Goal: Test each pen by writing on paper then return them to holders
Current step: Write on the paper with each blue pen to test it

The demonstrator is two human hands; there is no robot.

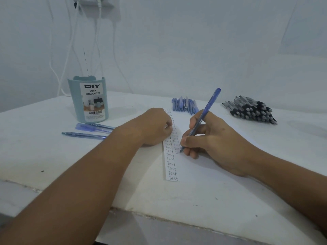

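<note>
Right hand [210,138] holds a blue pen [200,119] in a writing grip: thumb and fingers curl round the lower barrel, just above the tip. Tip touches the paper strip [172,163] at mid-height, beside the second column of "Test" entries. Barrel tilts up and to the far right.

Left hand [154,126] rests on the strip's far-left part, fingers loosely curled, pinning it down. It appears to hold nothing.

Handling, pen: light, stiff plastic, smooth barrel, so prob. slippery if held high. Best hold is low, near the tip, as now; gives control for writing. For return to the holder, a mid-barrel pinch should do. Low breakage risk; the tip is the weak pt.

Handling, paper: thin, limp, very light. It would likely slide under pen drag unless pinned, hence the left hand. Press flat; do not pinch, or it creases.

Other items on the surface [53,156]:
- Holder [88,99], pale green cup w/ "DIY Desk Organizer" label, far left, upright. No pens show above its rim.
- Loose blue pens [88,130], lying just near of the holder, left of the left arm.
- Blue pen pile [184,105], far centre, beyond the strip.
- Black pen pile [251,110], far right, well apart from the strip.

Est. status: testing step in hand; many pens left.
</note>
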